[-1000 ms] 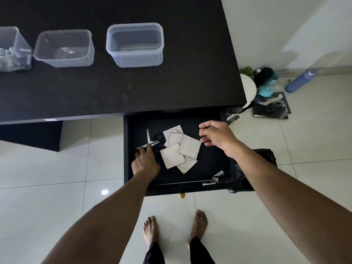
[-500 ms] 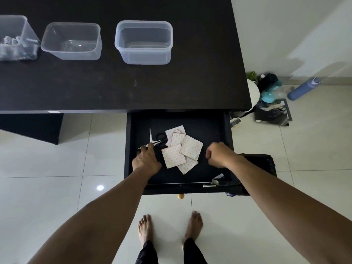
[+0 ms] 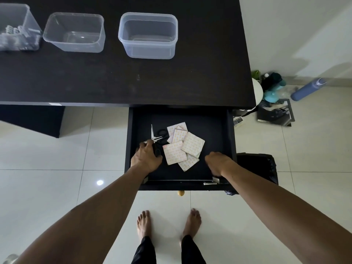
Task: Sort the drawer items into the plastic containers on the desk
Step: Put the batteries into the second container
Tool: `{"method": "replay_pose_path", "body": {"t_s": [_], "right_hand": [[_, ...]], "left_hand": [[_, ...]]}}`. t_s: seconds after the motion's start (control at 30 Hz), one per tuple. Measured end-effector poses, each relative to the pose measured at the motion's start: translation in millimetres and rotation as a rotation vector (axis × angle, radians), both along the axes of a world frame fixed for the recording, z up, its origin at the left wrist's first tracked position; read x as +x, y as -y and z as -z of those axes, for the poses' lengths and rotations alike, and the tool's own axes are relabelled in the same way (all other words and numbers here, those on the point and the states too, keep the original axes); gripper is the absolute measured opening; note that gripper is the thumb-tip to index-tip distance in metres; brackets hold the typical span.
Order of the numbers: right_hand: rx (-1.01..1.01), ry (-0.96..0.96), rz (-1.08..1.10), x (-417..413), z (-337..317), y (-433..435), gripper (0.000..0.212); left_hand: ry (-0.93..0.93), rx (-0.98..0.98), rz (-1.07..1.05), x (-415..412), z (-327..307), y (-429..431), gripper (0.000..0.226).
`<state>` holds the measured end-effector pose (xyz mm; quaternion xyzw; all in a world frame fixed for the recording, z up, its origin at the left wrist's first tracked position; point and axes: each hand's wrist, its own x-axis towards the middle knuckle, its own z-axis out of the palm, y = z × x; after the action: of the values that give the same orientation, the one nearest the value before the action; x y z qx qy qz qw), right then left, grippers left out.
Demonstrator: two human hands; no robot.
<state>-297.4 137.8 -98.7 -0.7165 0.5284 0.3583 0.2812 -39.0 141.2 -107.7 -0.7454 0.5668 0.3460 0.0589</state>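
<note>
The leftmost container (image 3: 28, 20) is cut off by the left edge, and its contents are blurred. The scissors (image 3: 154, 137) are partly covered by the left hand (image 3: 146, 159). The fingers of the right hand (image 3: 217, 162) are hidden at the front corner of the drawer (image 3: 209, 121); whether anything is held cannot be told.

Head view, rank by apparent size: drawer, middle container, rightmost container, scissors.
1. drawer
2-3. rightmost container and middle container: look alike, no ranking
4. scissors, partly covered by the left hand
</note>
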Motion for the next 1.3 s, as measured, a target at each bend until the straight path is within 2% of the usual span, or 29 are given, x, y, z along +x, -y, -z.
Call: {"method": "replay_pose_path", "body": {"t_s": [0.1,0.2,0.33,0.67,0.8,0.93,1.1,1.23,1.3], "right_hand": [[-0.009,-0.002,0.032,-0.3,6.1,-1.4,0.029],[-0.026,-0.014,0.088,2.2,9.2,-5.6,0.039],[-0.069,-0.032,0.147,10.6,15.3,-12.1,0.036],[-0.126,-0.045,0.137,16.6,16.1,-16.5,0.036],[-0.180,0.011,0.197,10.5,12.1,-12.0,0.032],[-0.193,0.139,0.419,-2.6,2.1,-2.9,0.012],[-0.212,0.527,0.815,5.7,-21.6,5.7,0.008],[0.045,0.752,1.240,23.6,-59.7,9.0,0.016],[0.119,0.825,1.288,33.3,-80.6,8.9,0.014]], "left_hand": [[-0.021,0.006,-0.010,1.4,-1.2,0.1,0.061],[-0.031,0.006,-0.019,3.3,-2.4,-0.2,0.062],[-0.038,0.007,-0.020,5.2,-3.8,-0.9,0.064],[-0.043,0.018,-0.016,5.4,-6.4,-1.8,0.063],[-0.057,0.020,-0.021,7.4,-6.6,-3.0,0.063],[-0.085,0.003,-0.043,8.2,-11.0,-3.2,0.064],[-0.159,-0.035,-0.087,4.5,-27.6,-5.2,0.065],[-0.271,-0.085,-0.129,5.8,-55.3,-9.3,0.061],[-0.340,-0.124,-0.160,10.4,-72.8,-13.8,0.057]]}}
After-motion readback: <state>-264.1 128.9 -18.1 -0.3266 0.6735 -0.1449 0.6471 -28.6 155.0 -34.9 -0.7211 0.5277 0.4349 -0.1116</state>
